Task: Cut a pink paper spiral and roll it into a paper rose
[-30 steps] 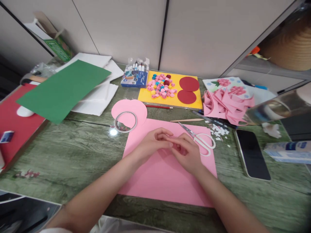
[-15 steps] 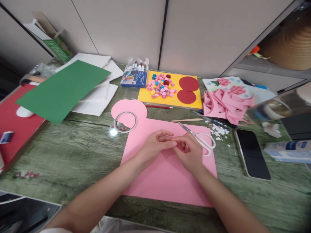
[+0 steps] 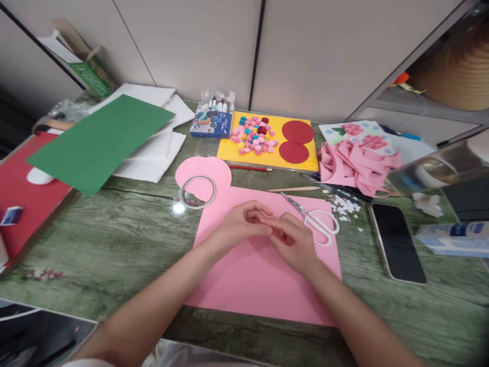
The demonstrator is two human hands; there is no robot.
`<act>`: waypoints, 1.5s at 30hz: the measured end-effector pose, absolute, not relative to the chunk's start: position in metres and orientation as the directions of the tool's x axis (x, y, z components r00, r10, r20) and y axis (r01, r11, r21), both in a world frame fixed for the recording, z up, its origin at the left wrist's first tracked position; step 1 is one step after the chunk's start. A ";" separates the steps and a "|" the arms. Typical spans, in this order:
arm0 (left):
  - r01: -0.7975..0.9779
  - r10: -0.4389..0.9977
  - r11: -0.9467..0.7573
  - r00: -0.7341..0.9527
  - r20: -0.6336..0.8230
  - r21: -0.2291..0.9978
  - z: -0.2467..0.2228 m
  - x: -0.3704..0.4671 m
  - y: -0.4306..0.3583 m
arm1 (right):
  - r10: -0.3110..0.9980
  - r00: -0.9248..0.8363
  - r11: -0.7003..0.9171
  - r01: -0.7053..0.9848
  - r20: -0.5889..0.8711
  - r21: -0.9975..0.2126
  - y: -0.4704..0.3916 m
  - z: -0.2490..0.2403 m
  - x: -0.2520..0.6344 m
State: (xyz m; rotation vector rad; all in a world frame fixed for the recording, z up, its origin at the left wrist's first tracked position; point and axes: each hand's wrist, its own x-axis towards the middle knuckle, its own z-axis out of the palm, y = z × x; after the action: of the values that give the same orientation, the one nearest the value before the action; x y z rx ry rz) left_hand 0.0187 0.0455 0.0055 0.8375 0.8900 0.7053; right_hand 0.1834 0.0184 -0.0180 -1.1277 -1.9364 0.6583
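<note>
Over the middle of a large pink sheet (image 3: 263, 285), my left hand (image 3: 244, 221) and my right hand (image 3: 293, 237) meet at the fingertips. Both have curled, closed fingers; anything between them is too small or hidden to make out. White-handled scissors (image 3: 321, 224) lie just beyond my right hand, blades pointing up and left. A roll of tape (image 3: 183, 196) rests partly on pink rounded paper shapes (image 3: 218, 173) at the sheet's upper left corner. A wooden stick (image 3: 296, 189) lies along the sheet's top edge.
Behind are a yellow sheet (image 3: 275, 161) with colored pieces and two red circles (image 3: 297, 132), and a marker pack (image 3: 211, 124). Pink scraps (image 3: 355, 163), a phone (image 3: 398, 244) and white bits (image 3: 346, 206) lie right. Green paper (image 3: 101, 137) and a red board (image 3: 26, 188) are left.
My right hand has shifted slightly left and its fingers have changed pose against my left hand. More of the scissors' handles now shows.
</note>
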 end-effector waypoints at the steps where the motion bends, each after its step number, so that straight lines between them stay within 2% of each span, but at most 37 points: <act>1: -0.163 0.809 0.485 0.458 -0.370 0.859 0.006 0.019 0.046 | 0.873 -0.309 0.485 0.481 0.376 -0.731 0.018 -0.018 0.183; 5: -0.150 0.823 0.473 0.428 -0.374 0.868 0.005 0.022 0.044 | 0.884 -0.257 0.467 0.534 0.390 -0.705 0.019 -0.018 0.183; 10: -0.295 0.830 0.528 0.380 -0.410 0.796 -0.001 0.028 0.040 | 0.914 -0.131 0.386 0.568 0.383 -0.727 0.019 -0.019 0.183; 16: -0.403 0.821 0.563 0.374 -0.431 0.721 -0.007 0.034 0.036 | 0.933 -0.098 0.340 0.553 0.346 -0.760 0.020 -0.020 0.182; 23: -0.337 0.829 0.543 0.362 -0.426 0.769 -0.005 0.027 0.040 | 0.931 -0.169 0.364 0.491 0.323 -0.791 0.019 -0.017 0.183; 29: -0.223 0.783 0.540 0.488 -0.386 0.812 0.000 0.017 0.047 | 0.906 -0.276 0.419 0.480 0.321 -0.770 0.018 -0.017 0.183; 33: -0.220 0.804 0.525 0.445 -0.395 0.822 0.001 0.018 0.046 | 0.915 -0.219 0.403 0.529 0.339 -0.747 0.019 -0.018 0.183; 38: -0.325 0.804 0.554 0.448 -0.392 0.766 -0.003 0.021 0.045 | 0.944 -0.112 0.321 0.527 0.309 -0.787 0.020 -0.018 0.183; 45: -0.334 0.802 0.558 0.454 -0.389 0.760 -0.007 0.022 0.044 | 0.952 -0.095 0.299 0.505 0.292 -0.810 0.021 -0.019 0.183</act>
State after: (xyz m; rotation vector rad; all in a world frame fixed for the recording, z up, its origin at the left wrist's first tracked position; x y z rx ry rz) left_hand 0.0222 0.0444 -0.0067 0.6587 0.8197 0.7662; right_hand 0.1825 0.0213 -0.0194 -1.3252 -1.7316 0.6732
